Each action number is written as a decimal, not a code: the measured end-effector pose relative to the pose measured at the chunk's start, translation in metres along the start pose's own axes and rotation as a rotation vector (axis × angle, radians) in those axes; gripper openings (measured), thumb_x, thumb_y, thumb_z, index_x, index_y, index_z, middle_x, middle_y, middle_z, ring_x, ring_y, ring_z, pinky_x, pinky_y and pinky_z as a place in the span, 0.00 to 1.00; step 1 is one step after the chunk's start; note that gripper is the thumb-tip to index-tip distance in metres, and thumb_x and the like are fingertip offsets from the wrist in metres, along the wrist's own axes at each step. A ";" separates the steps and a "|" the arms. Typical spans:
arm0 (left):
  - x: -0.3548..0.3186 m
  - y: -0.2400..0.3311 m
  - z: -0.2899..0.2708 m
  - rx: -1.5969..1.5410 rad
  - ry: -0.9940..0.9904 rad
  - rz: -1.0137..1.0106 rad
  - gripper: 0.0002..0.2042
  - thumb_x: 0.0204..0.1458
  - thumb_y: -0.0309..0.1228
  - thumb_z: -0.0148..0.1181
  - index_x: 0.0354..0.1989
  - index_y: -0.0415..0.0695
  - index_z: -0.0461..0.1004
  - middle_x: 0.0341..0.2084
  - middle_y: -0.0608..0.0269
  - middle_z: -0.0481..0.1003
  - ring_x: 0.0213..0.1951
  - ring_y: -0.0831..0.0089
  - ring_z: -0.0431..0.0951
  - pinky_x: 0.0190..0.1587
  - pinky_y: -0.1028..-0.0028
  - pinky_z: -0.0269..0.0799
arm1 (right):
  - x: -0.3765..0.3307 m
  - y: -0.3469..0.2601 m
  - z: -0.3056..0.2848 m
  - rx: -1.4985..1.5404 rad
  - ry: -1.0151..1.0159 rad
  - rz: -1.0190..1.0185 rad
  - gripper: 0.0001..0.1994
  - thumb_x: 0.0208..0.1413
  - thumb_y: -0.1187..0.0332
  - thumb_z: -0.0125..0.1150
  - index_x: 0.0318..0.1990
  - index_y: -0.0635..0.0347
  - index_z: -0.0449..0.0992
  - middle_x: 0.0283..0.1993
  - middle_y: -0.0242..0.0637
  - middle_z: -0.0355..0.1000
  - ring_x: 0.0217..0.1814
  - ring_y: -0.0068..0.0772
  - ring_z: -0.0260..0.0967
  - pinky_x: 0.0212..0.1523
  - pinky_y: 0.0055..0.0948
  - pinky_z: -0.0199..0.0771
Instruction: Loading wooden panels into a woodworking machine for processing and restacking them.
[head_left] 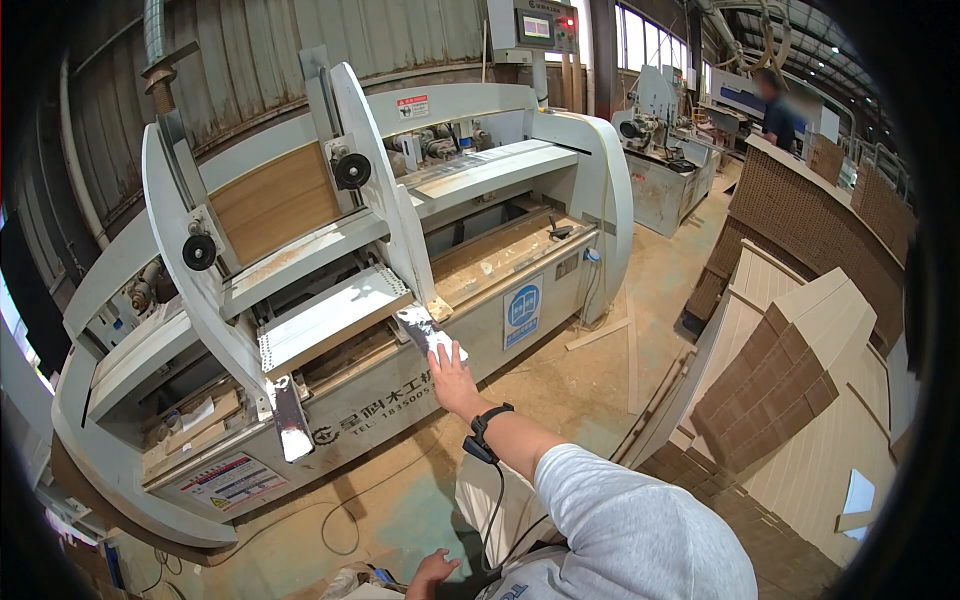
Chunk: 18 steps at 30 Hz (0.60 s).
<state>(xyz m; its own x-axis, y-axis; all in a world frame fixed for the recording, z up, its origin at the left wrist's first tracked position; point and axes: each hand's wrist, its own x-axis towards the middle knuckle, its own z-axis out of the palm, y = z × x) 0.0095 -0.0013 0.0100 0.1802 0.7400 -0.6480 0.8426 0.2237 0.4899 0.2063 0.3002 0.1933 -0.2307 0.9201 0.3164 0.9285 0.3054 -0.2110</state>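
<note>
My right hand [452, 380] reaches forward with its fingers stretched out over the outer end of a worn, white-and-dark support arm [415, 322]. It appears to rest on that arm, and no held object shows. A matching support arm [290, 418] juts out farther left. Between the two, a white board [330, 322] with rows of small holes along its ends lies in a large grey woodworking machine [475, 350]. Near the lower edge my left hand [434, 570] hangs low, partly cut off, its visible fingers apart and nothing seen in them.
Tall uprights with black hand knobs [352, 171] flank the board. A control panel [537, 28] stands behind the machine. Stacked boards [780, 370] fill the right side. Cables [345, 535] trail over the dusty floor. Another person [775, 110] is at the far right.
</note>
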 end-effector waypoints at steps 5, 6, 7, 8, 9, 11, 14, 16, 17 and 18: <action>-0.001 -0.001 0.002 0.015 0.014 0.007 0.32 0.45 0.50 0.56 0.53 0.38 0.63 0.32 0.52 0.76 0.42 0.59 0.75 0.46 0.66 0.68 | -0.001 -0.001 0.001 -0.020 -0.016 0.012 0.31 0.49 0.69 0.51 0.62 0.62 0.49 0.66 0.49 0.40 0.69 0.61 0.31 0.55 0.55 0.60; -0.002 -0.002 0.003 0.014 0.015 0.007 0.32 0.45 0.50 0.56 0.53 0.38 0.63 0.32 0.52 0.76 0.42 0.59 0.75 0.46 0.66 0.68 | -0.002 -0.001 0.001 -0.011 -0.005 0.001 0.27 0.52 0.72 0.45 0.61 0.62 0.50 0.66 0.50 0.41 0.69 0.62 0.32 0.54 0.57 0.61; -0.002 -0.002 0.003 0.011 0.015 0.007 0.32 0.45 0.50 0.56 0.53 0.38 0.63 0.32 0.52 0.76 0.42 0.59 0.75 0.46 0.66 0.68 | -0.002 -0.001 0.000 -0.010 -0.005 0.000 0.27 0.52 0.72 0.45 0.61 0.62 0.50 0.66 0.50 0.41 0.69 0.62 0.32 0.54 0.57 0.61; -0.003 -0.003 0.004 0.009 0.015 0.008 0.32 0.45 0.50 0.56 0.53 0.38 0.63 0.32 0.52 0.76 0.42 0.59 0.75 0.46 0.66 0.68 | -0.003 -0.002 0.000 -0.012 -0.003 -0.003 0.27 0.52 0.71 0.45 0.61 0.62 0.50 0.66 0.50 0.41 0.69 0.62 0.32 0.54 0.57 0.61; -0.004 -0.001 0.003 0.010 0.014 0.009 0.32 0.45 0.50 0.56 0.53 0.38 0.63 0.32 0.52 0.76 0.42 0.59 0.75 0.46 0.66 0.68 | -0.003 -0.001 0.000 -0.015 -0.001 -0.002 0.27 0.52 0.71 0.45 0.61 0.62 0.50 0.66 0.50 0.41 0.69 0.62 0.32 0.54 0.57 0.61; -0.006 0.004 0.001 -0.008 0.001 0.001 0.32 0.45 0.50 0.56 0.53 0.38 0.63 0.32 0.52 0.76 0.42 0.58 0.75 0.46 0.66 0.68 | -0.005 0.002 0.001 -0.016 0.005 0.000 0.27 0.52 0.71 0.45 0.61 0.62 0.50 0.66 0.50 0.41 0.69 0.62 0.32 0.53 0.57 0.62; -0.004 -0.001 0.004 -0.015 0.016 0.011 0.32 0.44 0.50 0.56 0.53 0.38 0.63 0.32 0.51 0.76 0.42 0.58 0.75 0.46 0.67 0.68 | -0.004 0.000 0.001 -0.008 0.012 -0.002 0.27 0.52 0.71 0.45 0.61 0.62 0.50 0.66 0.50 0.42 0.69 0.61 0.32 0.53 0.58 0.62; 0.000 -0.005 0.006 -0.002 0.021 0.015 0.32 0.44 0.50 0.56 0.53 0.38 0.63 0.32 0.51 0.76 0.42 0.58 0.75 0.46 0.67 0.68 | -0.003 -0.001 0.002 -0.001 0.014 0.000 0.27 0.51 0.71 0.45 0.61 0.62 0.51 0.66 0.49 0.42 0.69 0.61 0.33 0.53 0.58 0.62; 0.001 -0.008 0.007 0.011 0.026 0.020 0.32 0.44 0.50 0.56 0.53 0.38 0.63 0.32 0.51 0.76 0.42 0.58 0.75 0.46 0.67 0.68 | -0.003 -0.001 0.002 0.009 0.027 -0.005 0.27 0.51 0.71 0.45 0.61 0.62 0.51 0.66 0.49 0.42 0.68 0.61 0.33 0.53 0.58 0.62; 0.002 -0.007 0.007 0.012 0.025 0.021 0.32 0.44 0.50 0.56 0.53 0.38 0.63 0.32 0.51 0.76 0.42 0.58 0.75 0.46 0.67 0.68 | -0.003 0.000 0.002 0.018 0.040 -0.006 0.27 0.51 0.72 0.45 0.60 0.62 0.51 0.66 0.49 0.42 0.68 0.61 0.33 0.53 0.58 0.62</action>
<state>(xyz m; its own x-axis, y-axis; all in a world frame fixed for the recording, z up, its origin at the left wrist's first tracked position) 0.0077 -0.0061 0.0012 0.1858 0.7601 -0.6227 0.8445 0.2004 0.4966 0.2058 0.2982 0.1904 -0.2238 0.9081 0.3540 0.9219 0.3151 -0.2253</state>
